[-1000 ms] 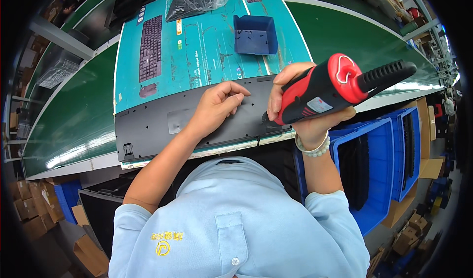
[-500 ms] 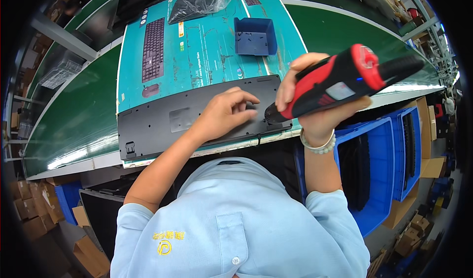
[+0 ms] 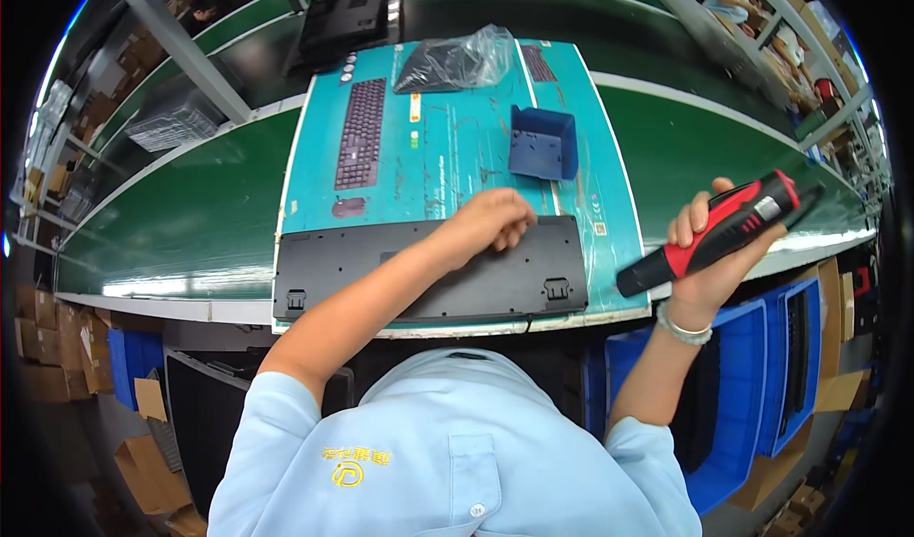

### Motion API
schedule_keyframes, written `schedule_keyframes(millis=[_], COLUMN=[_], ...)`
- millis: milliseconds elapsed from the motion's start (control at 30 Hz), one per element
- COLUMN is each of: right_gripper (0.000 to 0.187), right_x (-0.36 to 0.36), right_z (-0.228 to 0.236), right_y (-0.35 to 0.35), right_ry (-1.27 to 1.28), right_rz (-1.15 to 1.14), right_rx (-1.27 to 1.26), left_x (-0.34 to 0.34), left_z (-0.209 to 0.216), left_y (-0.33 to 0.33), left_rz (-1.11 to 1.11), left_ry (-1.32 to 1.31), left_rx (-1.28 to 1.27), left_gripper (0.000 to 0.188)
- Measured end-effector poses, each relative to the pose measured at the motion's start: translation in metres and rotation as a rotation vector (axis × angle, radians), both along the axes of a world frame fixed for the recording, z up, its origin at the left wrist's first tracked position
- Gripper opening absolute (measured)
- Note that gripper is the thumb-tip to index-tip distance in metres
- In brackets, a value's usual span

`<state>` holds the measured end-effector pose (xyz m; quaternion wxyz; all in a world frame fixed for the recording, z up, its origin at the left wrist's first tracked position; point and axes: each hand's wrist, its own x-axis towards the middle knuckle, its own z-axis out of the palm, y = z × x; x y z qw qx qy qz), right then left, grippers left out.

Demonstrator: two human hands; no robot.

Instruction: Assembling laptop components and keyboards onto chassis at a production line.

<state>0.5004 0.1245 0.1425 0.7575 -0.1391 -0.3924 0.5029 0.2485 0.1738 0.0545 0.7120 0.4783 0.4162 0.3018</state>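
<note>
A black keyboard (image 3: pixel 505 285) lies underside up, its small fold-out feet showing at the near corners. My left hand (image 3: pixel 487 223) is over its far edge with fingers curled inward; whether anything small sits between them is hidden. Off the keyboard's right end, my right hand (image 3: pixel 728 232) grips a red and black electric screwdriver (image 3: pixel 709 242), its nose pointing left toward the keyboard and apart from it. A dark blue bin (image 3: pixel 543 156) with a few small dark screws stands beyond the keyboard.
Printed teal cardboard (image 3: pixel 443 170) covers the work surface. A clear plastic bag over something black (image 3: pixel 447 66) lies at its far side, near black wrapped items (image 3: pixel 347 23). Blue crates (image 3: pixel 743 442) stand below on the right. A green bench (image 3: pixel 190 223) stretches to both sides.
The screwdriver has lifted off the keyboard's right end and moved right in my right hand. My left hand has moved toward the keyboard's far edge, its fingers now more curled. The whole view has shifted.
</note>
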Motion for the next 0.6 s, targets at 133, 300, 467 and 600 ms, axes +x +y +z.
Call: schedule_keyframes(millis=[133,300,467,600], right_gripper=[0.076,0.073,0.068,0.064], right_x=[0.043,0.049,0.047,0.041], right_z=[-0.039,-0.079,-0.095,-0.104], right_y=[0.017,0.029,0.044,0.058], right_ry=[-0.201,-0.294,-0.348,-0.476], right_rz=[0.158,0.352,0.308,0.185], right_rx=[-0.556,-0.804,-0.909,-0.948], left_x=[0.027,0.047,0.050,-0.009], left_z=[0.015,0.030,0.051,0.051], left_y=[0.056,0.104,0.100,0.092], left_rz=[0.239,0.172,0.215,0.158], left_ry=[-0.158,0.010,0.058,0.151], left_rx=[0.006,0.180,0.185,0.316], left_gripper=[0.029,0.066,0.073,0.069])
